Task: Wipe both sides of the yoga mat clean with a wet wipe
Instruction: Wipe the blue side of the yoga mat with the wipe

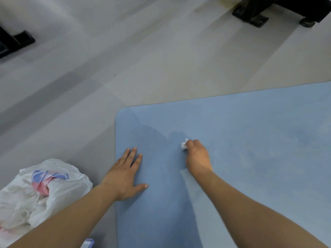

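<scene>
1. No text, number or brand can be read anywhere in the view.
2. The white plastic bag [44, 192] on the floor carries a blue and pink print, but it is crumpled and blurred, so no letters can be made out.
3. The blue yoga mat [250, 158] shows no label or logo on its visible side.

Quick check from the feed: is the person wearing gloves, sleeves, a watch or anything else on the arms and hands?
No. Both forearms are bare as far as the frame shows; left hand and right hand are ungloved. No watch, bracelet or rings are visible.
</scene>
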